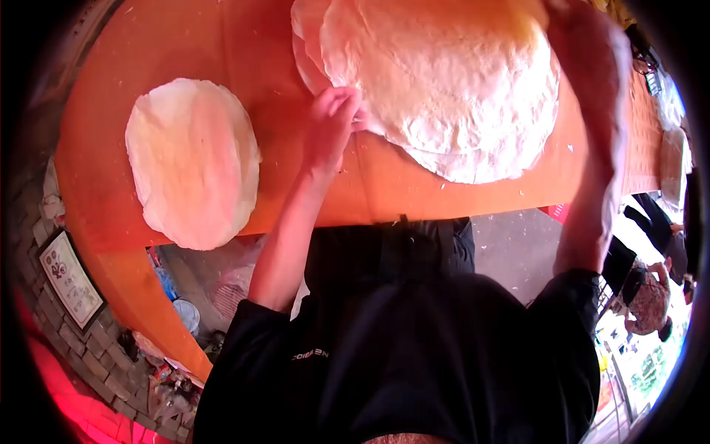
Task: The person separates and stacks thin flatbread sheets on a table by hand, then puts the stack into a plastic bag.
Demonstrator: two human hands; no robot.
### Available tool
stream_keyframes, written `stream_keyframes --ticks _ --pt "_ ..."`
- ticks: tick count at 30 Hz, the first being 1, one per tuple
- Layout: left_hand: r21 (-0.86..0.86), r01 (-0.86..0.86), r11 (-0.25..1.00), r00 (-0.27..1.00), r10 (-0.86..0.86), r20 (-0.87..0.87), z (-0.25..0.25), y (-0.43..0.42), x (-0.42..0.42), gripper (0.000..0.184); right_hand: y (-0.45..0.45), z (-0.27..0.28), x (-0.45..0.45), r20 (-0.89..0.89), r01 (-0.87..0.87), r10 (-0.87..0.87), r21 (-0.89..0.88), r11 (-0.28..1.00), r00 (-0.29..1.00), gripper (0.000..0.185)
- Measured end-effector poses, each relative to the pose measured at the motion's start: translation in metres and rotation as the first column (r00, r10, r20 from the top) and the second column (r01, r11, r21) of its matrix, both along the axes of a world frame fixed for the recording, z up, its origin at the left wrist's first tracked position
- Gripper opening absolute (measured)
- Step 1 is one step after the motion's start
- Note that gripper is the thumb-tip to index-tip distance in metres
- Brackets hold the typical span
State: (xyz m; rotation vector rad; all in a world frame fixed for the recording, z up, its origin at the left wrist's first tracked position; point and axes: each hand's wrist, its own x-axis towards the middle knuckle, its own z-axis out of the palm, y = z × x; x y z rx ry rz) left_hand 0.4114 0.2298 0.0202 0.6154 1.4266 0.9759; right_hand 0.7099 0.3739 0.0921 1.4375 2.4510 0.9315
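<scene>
A broad stack of thin, pale flatbreads (444,89) lies on the orange table top, its layers showing at the left edge. My left hand (339,118) is at the stack's lower left rim, fingers closed in a pinch on the edge of a flatbread. Reaching up along the right side of the stack is my right arm. Only part of my right hand (566,15) shows at the top, by the far right edge of the stack, and its fingers cannot be made out. A smaller oval pile of flatbreads (194,163) rests apart on the left.
The orange table (281,200) runs across in front of me, with small crumbs on it. A framed sign (72,280) leans by the brick floor at left. Under the table stands a bucket (186,316). Another person (649,300) is far right.
</scene>
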Motion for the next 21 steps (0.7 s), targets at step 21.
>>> stream_keyframes --ticks 21 --pt "0.100 0.017 0.995 1.000 -0.014 -0.027 -0.018 0.099 0.015 0.020 0.020 0.061 0.014 -0.419 0.035 -0.086 -0.127 0.991 0.904 0.018"
